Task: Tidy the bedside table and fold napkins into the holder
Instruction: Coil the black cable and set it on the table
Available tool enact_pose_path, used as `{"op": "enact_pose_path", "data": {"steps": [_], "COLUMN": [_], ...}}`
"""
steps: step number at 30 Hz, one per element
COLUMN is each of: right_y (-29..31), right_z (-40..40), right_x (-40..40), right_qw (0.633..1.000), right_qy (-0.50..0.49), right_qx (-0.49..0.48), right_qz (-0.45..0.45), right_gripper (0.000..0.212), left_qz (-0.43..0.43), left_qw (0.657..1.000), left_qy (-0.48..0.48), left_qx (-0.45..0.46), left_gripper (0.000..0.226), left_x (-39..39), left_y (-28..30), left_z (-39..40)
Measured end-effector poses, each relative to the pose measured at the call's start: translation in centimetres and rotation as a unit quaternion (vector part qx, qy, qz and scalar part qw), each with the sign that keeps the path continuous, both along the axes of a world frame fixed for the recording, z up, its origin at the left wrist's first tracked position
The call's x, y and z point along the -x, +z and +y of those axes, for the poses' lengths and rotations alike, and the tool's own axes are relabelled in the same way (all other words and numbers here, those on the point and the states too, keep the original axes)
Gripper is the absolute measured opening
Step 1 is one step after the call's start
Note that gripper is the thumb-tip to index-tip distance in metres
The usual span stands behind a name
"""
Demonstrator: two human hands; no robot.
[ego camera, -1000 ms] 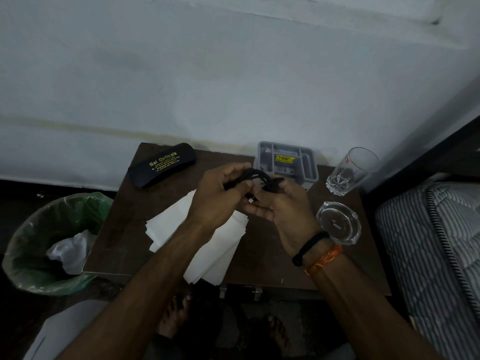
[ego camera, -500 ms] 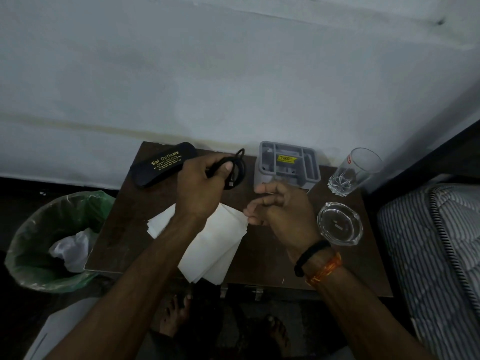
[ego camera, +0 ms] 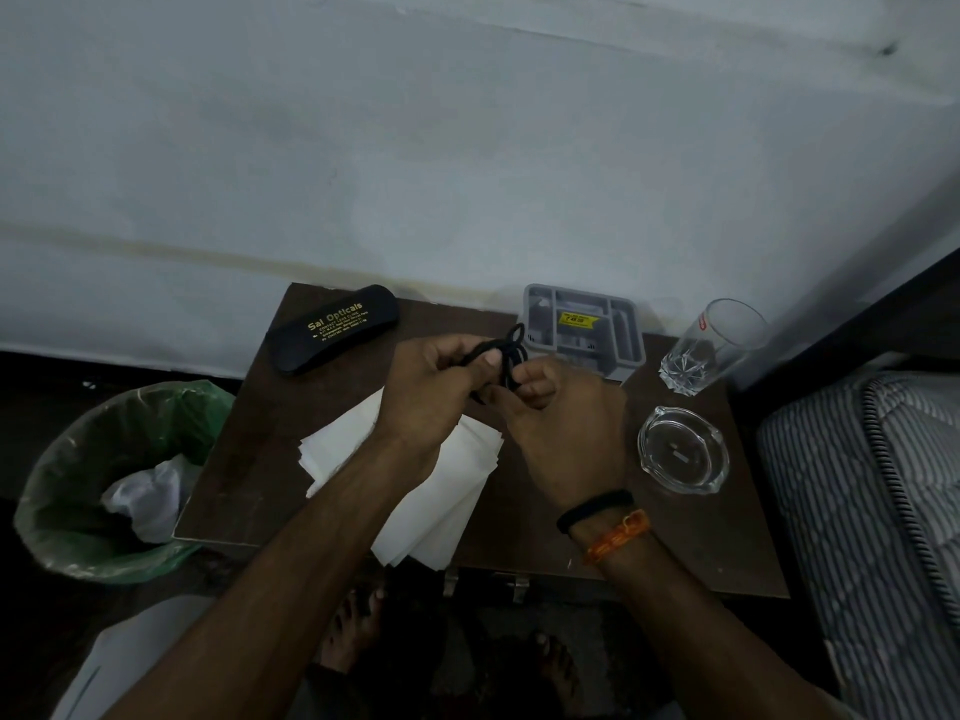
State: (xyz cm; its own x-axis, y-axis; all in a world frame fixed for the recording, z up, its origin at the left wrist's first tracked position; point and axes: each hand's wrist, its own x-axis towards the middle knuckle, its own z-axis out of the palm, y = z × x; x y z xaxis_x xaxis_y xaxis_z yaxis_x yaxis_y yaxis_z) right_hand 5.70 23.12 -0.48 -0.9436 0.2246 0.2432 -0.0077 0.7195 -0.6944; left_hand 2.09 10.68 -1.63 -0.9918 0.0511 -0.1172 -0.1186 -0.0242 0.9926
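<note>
The black cord (ego camera: pixel 506 356) is thin, light and limp, so I judge it springs loose unless held at the bundled loops. It is above the middle of the table (ego camera: pixel 249 475), near the back edge, before the grey holder (ego camera: pixel 584 330). The left hand (ego camera: pixel 431 387) pinches it; the right hand (ego camera: pixel 561 423) curls on the coil. The napkins (ego camera: pixel 441 506) lie below, near the front edge.

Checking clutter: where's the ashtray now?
Head view: the ashtray sits on the table's right side, below the glass, right of the right hand.
</note>
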Motion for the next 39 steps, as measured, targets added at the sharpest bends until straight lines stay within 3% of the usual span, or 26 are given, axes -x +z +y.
{"op": "enact_pose_path", "data": {"steps": [5, 14, 22, 25, 27, 30, 33, 39], "right_y": [0.0, 1.3, 0.3, 0.1, 0.0, 0.2, 0.0, -1.4], "right_z": [0.5, 0.4, 0.7, 0.8, 1.0, 1.5, 1.7, 1.2], "right_x": [0.6, 0.3, 0.2, 0.4, 0.7, 1.0, 1.2, 1.6], "right_qw": [0.996, 0.971, 0.954, 0.951, 0.916, 0.824, 0.823, 0.831], "right_qy": [-0.004, 0.026, 0.071, 0.052, 0.037, 0.06, 0.108, 0.054], "right_qx": [0.075, 0.213, 0.217, 0.232, 0.331, 0.486, 0.47, 0.447], "right_qz": [-0.053, -0.102, -0.195, -0.197, -0.222, -0.286, -0.299, -0.326], "right_gripper": [0.008, 0.011, 0.018, 0.025, 0.024, 0.036, 0.036, 0.031], "left_qz": [0.013, -0.036, -0.008, -0.014, -0.024, -0.029, -0.017, -0.004], "left_qw": [1.0, 0.992, 0.998, 0.998, 0.999, 0.999, 0.998, 0.952], "left_qy": [0.02, 0.096, 0.052, 0.04, 0.034, 0.021, 0.014, -0.039], "left_qx": [0.014, -0.073, 0.044, 0.037, 0.02, 0.012, 0.057, 0.302], "left_gripper": [0.019, 0.019, 0.02, 0.022, 0.021, 0.02, 0.019, 0.013], "left_x": [0.0, 0.8, 0.4, 0.3, 0.3, 0.2, 0.0, 0.3], "left_y": [0.0, 0.2, -0.7, -0.7, -0.6, -0.5, -0.6, -1.2], "left_z": [-0.1, -0.9, -0.1, 0.1, 0.0, -0.1, -0.1, -0.8]}}
